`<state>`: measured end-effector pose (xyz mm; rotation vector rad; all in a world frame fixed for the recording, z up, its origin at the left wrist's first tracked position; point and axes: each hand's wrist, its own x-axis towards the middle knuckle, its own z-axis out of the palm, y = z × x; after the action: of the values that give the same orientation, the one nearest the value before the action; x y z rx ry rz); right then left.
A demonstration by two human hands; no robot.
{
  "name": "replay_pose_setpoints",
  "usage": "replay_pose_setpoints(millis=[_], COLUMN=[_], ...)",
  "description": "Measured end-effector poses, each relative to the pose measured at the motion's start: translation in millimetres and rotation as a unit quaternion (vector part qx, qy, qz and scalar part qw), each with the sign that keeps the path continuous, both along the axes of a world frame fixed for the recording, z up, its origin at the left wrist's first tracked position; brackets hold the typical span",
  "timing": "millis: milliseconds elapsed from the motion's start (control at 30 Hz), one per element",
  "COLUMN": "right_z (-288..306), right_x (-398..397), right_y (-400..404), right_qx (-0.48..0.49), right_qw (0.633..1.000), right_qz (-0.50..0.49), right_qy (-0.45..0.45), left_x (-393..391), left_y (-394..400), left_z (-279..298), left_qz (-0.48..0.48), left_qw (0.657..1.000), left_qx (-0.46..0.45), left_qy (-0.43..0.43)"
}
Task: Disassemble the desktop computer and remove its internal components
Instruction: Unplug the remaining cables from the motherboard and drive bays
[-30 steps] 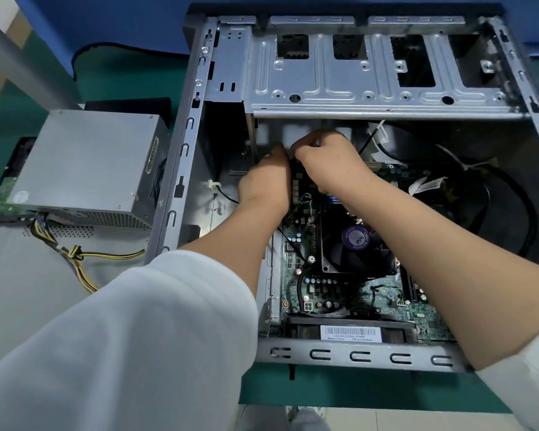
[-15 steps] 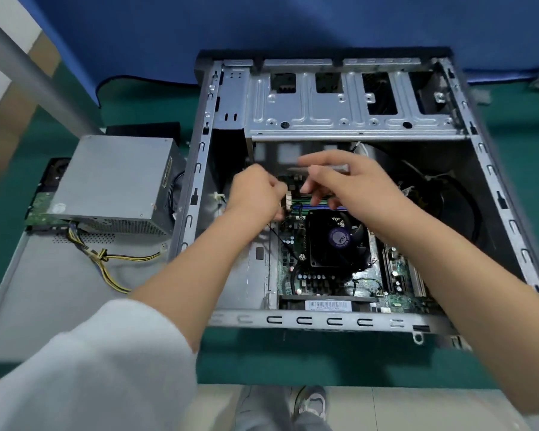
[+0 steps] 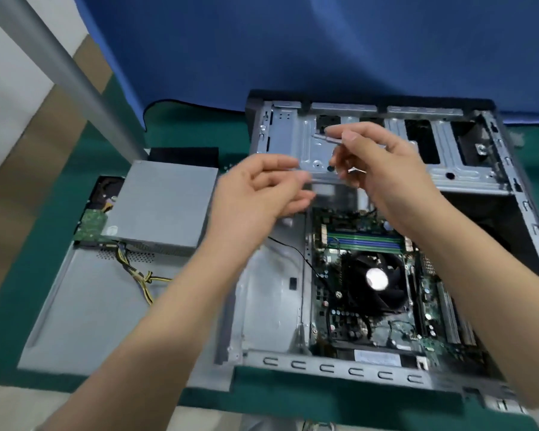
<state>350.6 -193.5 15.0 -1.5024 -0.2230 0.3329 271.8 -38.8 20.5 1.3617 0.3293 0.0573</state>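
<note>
Raised above open grey metal computer case (image 3: 467, 178): right hand (image 3: 395, 169) pinching thin blurred strip (image 3: 327, 139), probably for clearing; left hand (image 3: 262, 194) loosely curled, empty.

Both forearms raised and extended forward, bare to the sleeves. Left hand (image 3: 259, 188) palm-in, fingers loosely curled, nothing visible in it. Right hand (image 3: 383, 169) higher, thumb and index fingertips pinched together; held item too blurred to identify.

- My left hand (image 3: 255, 194) and right hand (image 3: 383, 169) are bare: no gloves, rings or watch.
- Both my forearms are uncovered right down to the frame's lower edge.
- My fingernails are short and plain, without polish.
</note>
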Motion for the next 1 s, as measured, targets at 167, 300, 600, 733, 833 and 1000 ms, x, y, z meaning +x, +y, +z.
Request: replay_pose_setpoints(millis=[167,300,600,733,833,1000], right_z=[-18.5,-33.5,-36.8,-37.2,-36.1,-35.6], right_x=[47.3,64.2,61.8,61.8,62.7,63.1], right_y=[29.5,39.4,37.7,38.9,38.7,38.2], right_qx=[-0.147,-0.231,-0.222,-0.221,-0.214,-0.218], right_qw=[0.985,0.961,0.964,0.965,0.967,0.967], right_qz=[-0.031,-0.098,-0.101,-0.098,-0.095,-0.088], right_qy=[-0.082,-0.120,-0.107,-0.105,-0.101,-0.102], left_x=[30.7,54.6,134.1,159.1,166.9,172.4], left_y=[80.3,134.6,148.9,152.3,147.6,140.5], left_z=[-9.9,-37.4,-76.2,-78.6,-82.6,-87.6], left_qz=[0.099,0.077,-0.170,-0.248,-0.278,-0.291], left_qw=[0.981,0.897,0.740,0.698,0.668,0.641], left_qx=[0.163,0.431,0.618,0.617,0.624,0.643], left_qy=[0.027,0.054,0.201,0.267,0.296,0.302])
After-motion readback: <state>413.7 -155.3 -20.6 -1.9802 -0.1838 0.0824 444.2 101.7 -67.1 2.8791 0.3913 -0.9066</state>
